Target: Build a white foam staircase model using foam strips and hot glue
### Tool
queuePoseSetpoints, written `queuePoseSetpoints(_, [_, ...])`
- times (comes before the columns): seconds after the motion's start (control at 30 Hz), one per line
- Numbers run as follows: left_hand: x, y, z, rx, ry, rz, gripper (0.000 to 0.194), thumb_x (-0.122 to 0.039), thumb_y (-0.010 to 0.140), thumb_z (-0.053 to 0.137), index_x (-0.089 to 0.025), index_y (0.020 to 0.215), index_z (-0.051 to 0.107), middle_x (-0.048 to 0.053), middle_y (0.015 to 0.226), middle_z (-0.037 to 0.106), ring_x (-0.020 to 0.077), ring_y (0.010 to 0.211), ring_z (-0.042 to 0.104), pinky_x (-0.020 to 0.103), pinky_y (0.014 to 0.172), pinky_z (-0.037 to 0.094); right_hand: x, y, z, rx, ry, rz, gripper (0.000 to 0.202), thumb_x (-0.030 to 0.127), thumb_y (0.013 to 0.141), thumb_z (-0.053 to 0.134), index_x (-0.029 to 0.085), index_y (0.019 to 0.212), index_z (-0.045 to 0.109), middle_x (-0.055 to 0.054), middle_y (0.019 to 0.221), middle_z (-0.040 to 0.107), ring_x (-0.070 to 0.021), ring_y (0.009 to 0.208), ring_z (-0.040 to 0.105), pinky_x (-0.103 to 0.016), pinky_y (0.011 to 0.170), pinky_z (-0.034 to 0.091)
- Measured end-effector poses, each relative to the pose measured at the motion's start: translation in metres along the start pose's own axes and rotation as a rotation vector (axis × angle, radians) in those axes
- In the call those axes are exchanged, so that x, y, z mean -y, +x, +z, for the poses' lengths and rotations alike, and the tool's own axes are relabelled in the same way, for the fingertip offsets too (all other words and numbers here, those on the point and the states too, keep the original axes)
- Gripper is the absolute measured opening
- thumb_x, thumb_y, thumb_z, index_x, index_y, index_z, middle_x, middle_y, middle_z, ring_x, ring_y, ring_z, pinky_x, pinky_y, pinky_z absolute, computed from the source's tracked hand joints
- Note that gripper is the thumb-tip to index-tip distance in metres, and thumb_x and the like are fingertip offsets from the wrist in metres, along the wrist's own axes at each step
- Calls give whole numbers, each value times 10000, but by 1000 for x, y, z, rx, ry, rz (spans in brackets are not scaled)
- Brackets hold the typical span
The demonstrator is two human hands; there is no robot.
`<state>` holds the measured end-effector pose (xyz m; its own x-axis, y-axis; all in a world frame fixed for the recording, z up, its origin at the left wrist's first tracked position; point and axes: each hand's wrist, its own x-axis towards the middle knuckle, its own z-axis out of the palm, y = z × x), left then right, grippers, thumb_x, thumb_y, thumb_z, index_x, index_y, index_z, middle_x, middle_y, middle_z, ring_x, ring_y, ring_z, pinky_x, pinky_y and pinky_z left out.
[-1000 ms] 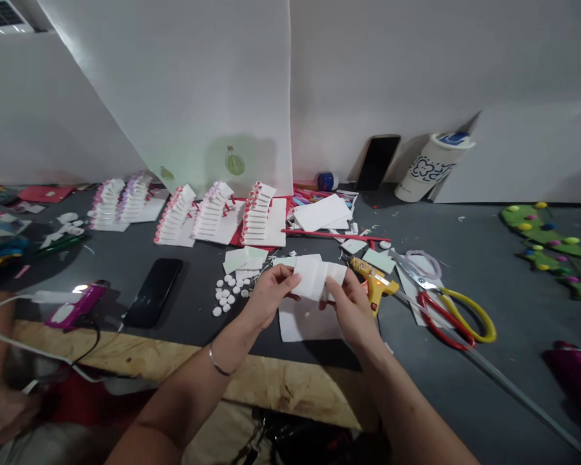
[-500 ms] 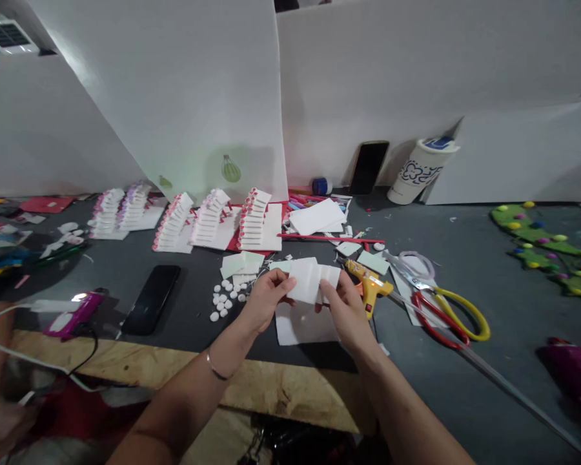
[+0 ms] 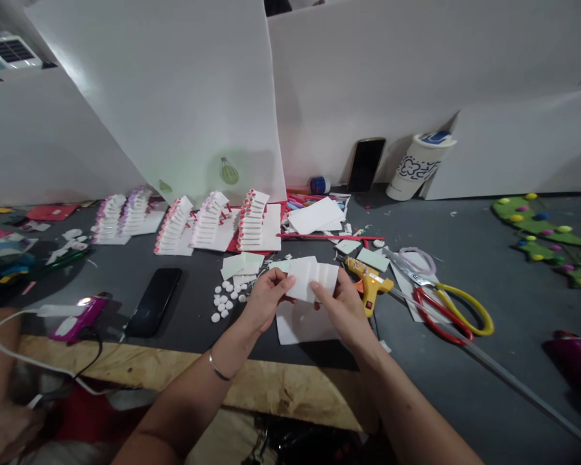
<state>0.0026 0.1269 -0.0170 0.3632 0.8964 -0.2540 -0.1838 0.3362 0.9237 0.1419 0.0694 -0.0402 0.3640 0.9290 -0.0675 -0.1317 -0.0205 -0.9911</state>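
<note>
At the far left of the dark table (image 3: 465, 271), a pink glue gun (image 3: 75, 316) is seen lying near the wooden edge, with a black phone (image 3: 153, 301) just to its right. Behind these, rows of stepped white card stacks (image 3: 208, 223) are lined up against the white boards. A scatter of small white discs (image 3: 225, 297) is found just left of the left hand (image 3: 266, 298), whose thumb and fingers are pinched closed on the left edge of a small stack of white cards (image 3: 312, 279). The stack is held raised above the table, near the middle of the view, over a white sheet (image 3: 303, 323) lying flat beneath it. The right edge of the same stack is gripped by the right hand (image 3: 341, 310), fingers curled closed around it. Just beside that hand a yellow glue gun (image 3: 368, 283) is laid, and further right red and yellow scissors (image 3: 445, 307) are seen. A patterned cup (image 3: 419, 166) is leaned at the back, and green felt shapes (image 3: 547, 239) are spread at the far right.
</note>
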Motion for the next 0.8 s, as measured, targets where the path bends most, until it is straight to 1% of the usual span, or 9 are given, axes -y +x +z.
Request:
queuePoseSetpoints(0.17, [1,0,1,-19,0,6,446,-418,581,832,-169,604,463,-52,619,512,74,560,487,192,498,469,-1,0,0,-10,20,-1,291,396,744,683,219,919,531,48,693,582,-111,537,514,-247,500,426])
queuePoseSetpoints(0.4, [0,1,1,-10,-5,11,430,-405,586,830,-167,607,473,-53,620,514,70,552,479,189,488,463,-2,0,0,-16,5,-24,287,395,749,679,218,923,536,31,731,607,-117,561,525,-252,519,443])
queuePoseSetpoints(0.53, [0,0,2,-21,-9,9,439,-404,578,835,-169,601,465,-56,605,507,71,550,480,186,482,459,0,-1,0,-17,-3,-22,288,402,750,677,220,921,535,43,698,590,-118,544,519,-249,502,435])
queuePoseSetpoints(0.63, [1,-1,2,-21,-12,7,443,-418,575,836,-170,605,469,-54,600,514,72,547,485,189,488,464,2,-2,0,-18,8,-12,292,404,740,685,221,907,531,51,671,582,-117,529,515,-250,492,430])
queuePoseSetpoints(0.8, [1,-1,2,2,-30,-11,439,-431,590,830,-168,629,480,-49,623,519,74,557,496,197,501,493,2,-1,0,-33,11,8,318,410,714,701,218,900,530,35,705,611,-120,540,529,-255,492,439])
